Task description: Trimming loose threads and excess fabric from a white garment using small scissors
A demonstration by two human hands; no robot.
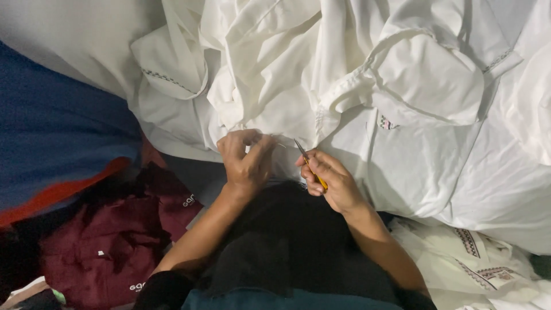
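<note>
Mostly crumpled white cloth

Left hand: fingers pinching an edge of the white cloth.
Right hand: closed round a small yellow-handled cutter, tip against the cloth.
White cloth: crumpled heap with embroidered trim, filling the upper view.
Maroon garment: bunched at lower left.
Blue fabric: far left, orange edge.
</note>
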